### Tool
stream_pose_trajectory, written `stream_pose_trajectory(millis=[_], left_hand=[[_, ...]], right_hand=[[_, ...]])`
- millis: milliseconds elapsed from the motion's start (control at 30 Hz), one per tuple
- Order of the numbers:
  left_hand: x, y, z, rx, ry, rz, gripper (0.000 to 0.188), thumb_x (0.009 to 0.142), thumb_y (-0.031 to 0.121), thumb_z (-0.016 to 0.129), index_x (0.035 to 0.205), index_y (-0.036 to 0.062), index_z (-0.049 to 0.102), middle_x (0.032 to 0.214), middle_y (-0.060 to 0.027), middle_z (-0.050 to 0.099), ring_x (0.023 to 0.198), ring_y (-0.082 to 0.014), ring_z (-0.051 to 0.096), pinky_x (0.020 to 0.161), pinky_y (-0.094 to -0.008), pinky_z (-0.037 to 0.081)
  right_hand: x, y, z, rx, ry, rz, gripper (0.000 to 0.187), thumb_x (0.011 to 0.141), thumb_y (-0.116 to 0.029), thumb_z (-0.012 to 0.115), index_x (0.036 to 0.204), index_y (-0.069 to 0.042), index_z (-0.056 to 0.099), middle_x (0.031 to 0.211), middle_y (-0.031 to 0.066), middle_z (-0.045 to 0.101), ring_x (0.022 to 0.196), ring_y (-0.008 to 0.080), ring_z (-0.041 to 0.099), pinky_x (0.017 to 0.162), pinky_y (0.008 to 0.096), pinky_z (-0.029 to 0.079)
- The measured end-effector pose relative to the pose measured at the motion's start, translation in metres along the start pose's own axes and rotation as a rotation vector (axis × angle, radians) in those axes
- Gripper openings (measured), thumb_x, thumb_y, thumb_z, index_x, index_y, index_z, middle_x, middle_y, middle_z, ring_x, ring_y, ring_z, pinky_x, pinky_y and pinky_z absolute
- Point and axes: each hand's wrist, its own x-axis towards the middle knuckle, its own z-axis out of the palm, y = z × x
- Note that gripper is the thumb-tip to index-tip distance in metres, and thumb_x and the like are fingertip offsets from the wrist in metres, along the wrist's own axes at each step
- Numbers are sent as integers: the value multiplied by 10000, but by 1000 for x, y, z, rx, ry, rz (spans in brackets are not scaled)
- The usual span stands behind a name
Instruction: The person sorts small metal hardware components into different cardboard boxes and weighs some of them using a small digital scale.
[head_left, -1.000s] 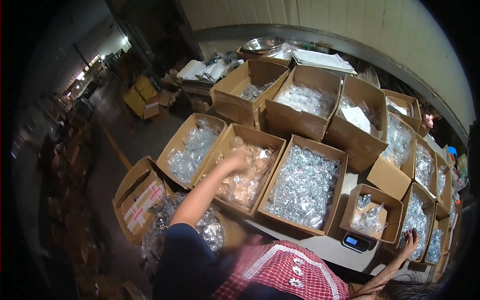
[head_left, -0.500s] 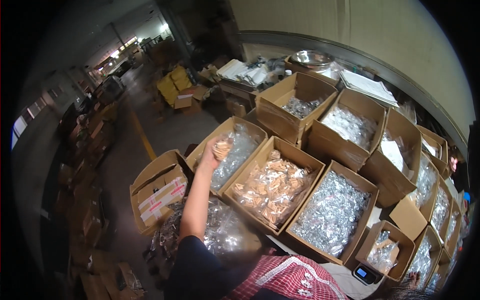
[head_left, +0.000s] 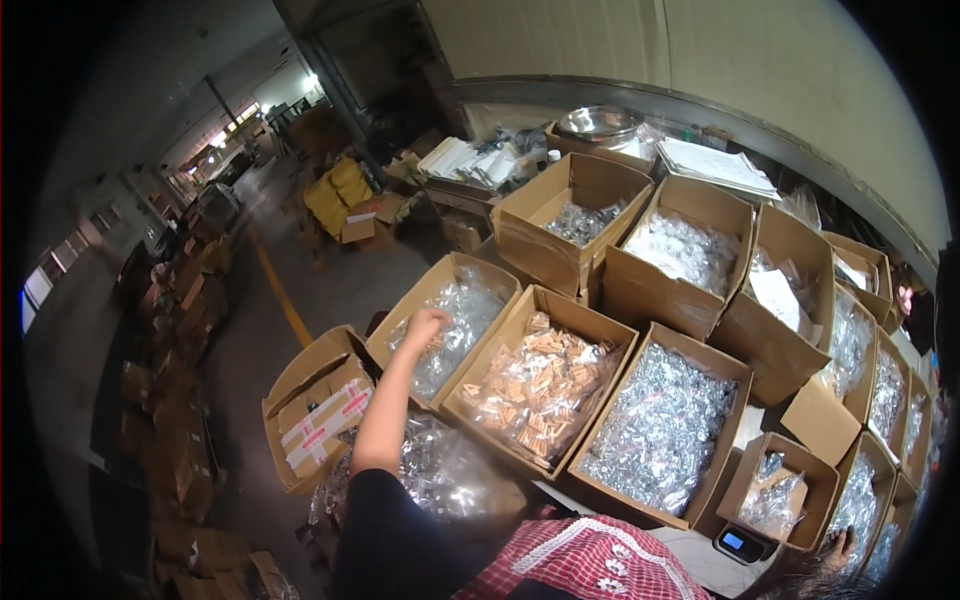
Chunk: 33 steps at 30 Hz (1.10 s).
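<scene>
While the left hand (head_left: 428, 325) is hovering within the open box of clear bags (head_left: 413, 303), its fingers are curling around a small bag of tan pieces (head_left: 434, 344), which is mostly hiding beneath them. The right hand (head_left: 838, 552) is resting at the near end of a narrow box (head_left: 882, 462) of silvery bags, at the lower right; dark hair is partly covering it, so I cannot tell whether it is grasping anything.

Just right of the left hand, a larger box (head_left: 490, 444) is holding many more bagged tan pieces (head_left: 545, 385), and beside that another carton (head_left: 622, 506) is brimming with shiny silver pieces (head_left: 660, 430). Farther right, a small box (head_left: 818, 505) is sitting on a scale (head_left: 747, 545) with a lit blue display, and clear bags are lying inside it. The white bench (head_left: 690, 556) is showing in front of the cartons. Behind them, taller boxes are standing in a row, a metal bowl (head_left: 600, 123) is gleaming at the back, and a stack of papers (head_left: 715, 168) is lying to its right.
</scene>
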Motion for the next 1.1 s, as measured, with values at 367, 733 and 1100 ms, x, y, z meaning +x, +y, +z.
stream_pose_trajectory(millis=[367, 733, 1100], left_hand=[[-124, 120, 96, -892, -607, 33, 412, 963, 481, 456, 1027, 105, 611, 514, 76, 451, 408, -33, 400, 522, -218, 460], [-240, 206, 285, -848, -1025, 65, 98, 933, 115, 538, 845, 77, 520, 550, 70, 411, 410, -25, 395, 357, -172, 339], [-119, 102, 37, -856, -137, 148, 210, 911, 140, 490, 704, 111, 508, 554, 1, 448, 472, -158, 487, 407, -285, 382]], right_hand=[[-18, -31, 43, -51, 158, 10, 281, 894, -108, 610, 1151, 4, 586, 947, 50, 608, 746, 119, 538, 652, 251, 476], [-50, -93, 88, 101, 36, -65, 241, 894, -20, 565, 1121, 60, 580, 952, 101, 621, 745, 136, 598, 660, 272, 520], [-54, -78, 85, 117, 55, -81, 340, 963, -103, 503, 1275, 30, 478, 879, 64, 591, 733, 118, 571, 676, 249, 510]])
